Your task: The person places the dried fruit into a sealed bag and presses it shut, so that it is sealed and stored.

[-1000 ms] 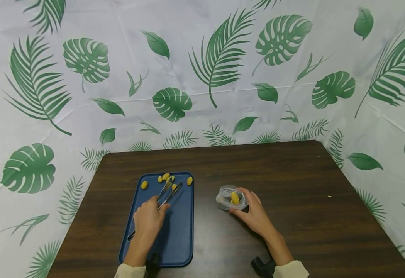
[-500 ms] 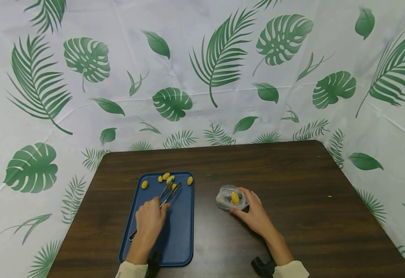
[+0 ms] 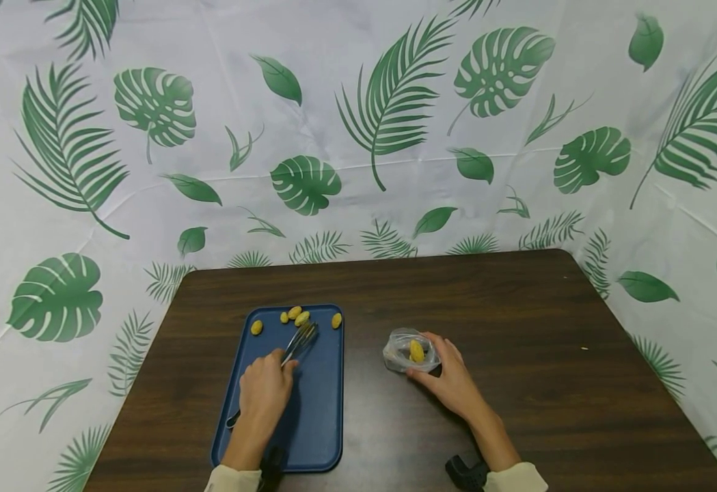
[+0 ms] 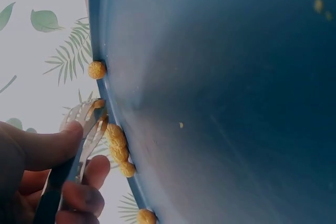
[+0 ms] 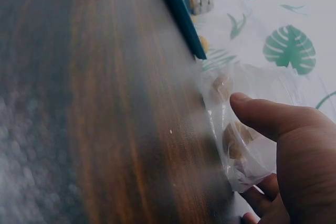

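The left hand (image 3: 264, 386) is closed round the tongs (image 3: 295, 347), thumb on one arm and fingers on the other. Their forked tips are close together above the far part of the blue tray (image 3: 315, 410). In the left wrist view there is something yellow between these tips, so I judge that the step in hand is the gripping of one piece (image 4: 97, 105). Whether it is already lifted from the tray, I cannot tell.

Five other pieces lie on the tray along its far side: one at the left (image 3: 256, 327), three near one another in the middle, and one at the right edge (image 3: 336, 320).

The right hand (image 3: 450, 379) is partly curled and holds the clear bag (image 3: 394, 352) at its right side, thumb toward the near side. The bag stands on the bench (image 3: 518, 307), to the right of the tray and apart from it, with its mouth open upward. At least two pieces are visible in it in the right wrist view.

In my opinion, the next move calls for even pressure on the tongs, because a small round piece could slip out between the tines, and for a bag mouth that is kept wide and steady.
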The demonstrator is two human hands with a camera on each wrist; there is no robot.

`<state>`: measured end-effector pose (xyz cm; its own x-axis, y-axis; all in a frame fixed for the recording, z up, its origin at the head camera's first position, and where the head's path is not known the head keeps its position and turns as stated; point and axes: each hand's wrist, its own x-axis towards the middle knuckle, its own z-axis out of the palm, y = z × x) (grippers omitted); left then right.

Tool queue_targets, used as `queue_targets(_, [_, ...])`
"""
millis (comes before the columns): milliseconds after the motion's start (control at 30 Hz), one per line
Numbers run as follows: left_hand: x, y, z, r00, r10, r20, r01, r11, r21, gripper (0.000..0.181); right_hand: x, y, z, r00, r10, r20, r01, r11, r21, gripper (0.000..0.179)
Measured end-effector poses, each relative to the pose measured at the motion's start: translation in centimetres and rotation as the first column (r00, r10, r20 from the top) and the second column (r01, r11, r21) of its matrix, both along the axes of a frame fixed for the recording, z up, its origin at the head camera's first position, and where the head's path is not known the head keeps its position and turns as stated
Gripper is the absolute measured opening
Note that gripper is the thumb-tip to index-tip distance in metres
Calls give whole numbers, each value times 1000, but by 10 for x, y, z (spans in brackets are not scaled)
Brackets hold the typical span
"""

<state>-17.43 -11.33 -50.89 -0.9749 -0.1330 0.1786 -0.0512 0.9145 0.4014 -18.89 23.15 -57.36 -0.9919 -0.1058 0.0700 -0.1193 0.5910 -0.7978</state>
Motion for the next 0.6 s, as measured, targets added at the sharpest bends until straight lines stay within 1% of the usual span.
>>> queue_targets(200, [2, 1, 1, 1000, 5, -30, -5, 1000, 18, 30, 1, 0, -1, 1000, 1, -11, -1, 1000, -1, 75])
queue_targets(400, [4, 2, -1, 997, 11, -72, -7, 999, 44, 31, 1, 1, -2, 1000, 2, -17, -2, 1000, -5, 75])
queue_targets(600, [5, 3, -2, 993, -4, -122, 13, 997, 70, 30, 1, 0, 0, 1000, 3, -8, -3, 1000, -2, 76])
